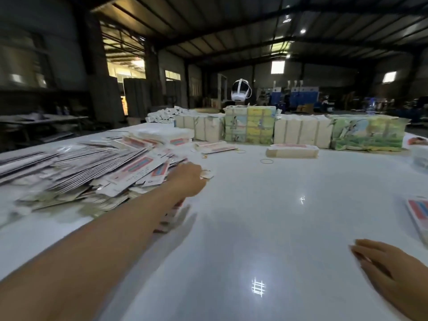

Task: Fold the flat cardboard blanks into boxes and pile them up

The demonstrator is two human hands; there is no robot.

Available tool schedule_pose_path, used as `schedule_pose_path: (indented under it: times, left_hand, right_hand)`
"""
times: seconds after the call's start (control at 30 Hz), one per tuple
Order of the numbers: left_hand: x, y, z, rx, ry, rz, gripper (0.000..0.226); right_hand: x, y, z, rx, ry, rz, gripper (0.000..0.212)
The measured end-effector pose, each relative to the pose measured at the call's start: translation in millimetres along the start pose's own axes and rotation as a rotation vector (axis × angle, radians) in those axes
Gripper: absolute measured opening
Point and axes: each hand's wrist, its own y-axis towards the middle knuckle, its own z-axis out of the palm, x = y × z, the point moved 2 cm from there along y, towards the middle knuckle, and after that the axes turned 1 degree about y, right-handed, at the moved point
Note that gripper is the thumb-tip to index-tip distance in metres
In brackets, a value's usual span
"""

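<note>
Your left hand (188, 179) reaches out to the near right edge of the heap of flat blanks (92, 167) on the white bench (266, 216); its fingers are blurred and turned away, so you cannot tell whether they grip a blank. Your right hand (391, 272) lies flat on the bench, well to the right of the heap, fingers loosely together and holding nothing. Bundled packs (301, 133) stand beyond the heap, at the bench's far side

Left hand (188, 179): reaching onto heap of flat blanks (92, 167)
Right hand (391, 272): flat, fingers spread, on white table (266, 216)
</note>
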Motion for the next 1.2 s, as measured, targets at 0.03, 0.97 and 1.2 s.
schedule_pose_path:
  times: [0.03, 0.97, 1.2]
  left_hand:
    - [26.4, 7.0, -2.2, -0.015, 0.046, -0.107, 0.046]
    - [-155.3, -119.4, -4.6, -0.362, 0.127, 0.579, 0.022]
    - [-197.7, -153.8, 44.7, -0.438, -0.091, 0.963, 0.032]
  right_hand:
    - [-0.7, -0.2, 1.5, -0.015, 0.035, -0.047, 0.019]
    - [21.6, -3.3, -37.4, -0.181, 1.172, 0.733, 0.039]
    - [0.9, -9.2, -59.2, -0.317, 1.547, 0.937, 0.017]
